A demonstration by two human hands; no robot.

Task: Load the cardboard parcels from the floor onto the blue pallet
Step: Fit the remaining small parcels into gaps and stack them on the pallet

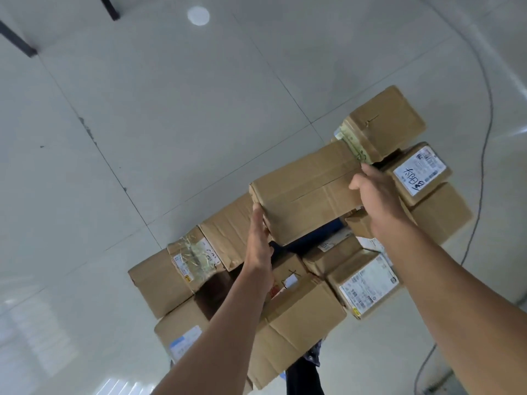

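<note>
I hold a long brown cardboard parcel between both hands above a cluster of stacked parcels. My left hand lies flat against its near-left end with straight fingers. My right hand grips its right end, thumb on top and fingers curled over the edge. A strip of the blue pallet shows in a gap under the held parcel. Around it sit several parcels: a labelled one, one with handwriting on its label, a taped one and a large one near my body.
Pale tiled floor surrounds the stack. A grey cable runs along the right side. Dark furniture legs stand at the top left. A round white spot lies on the floor at the top.
</note>
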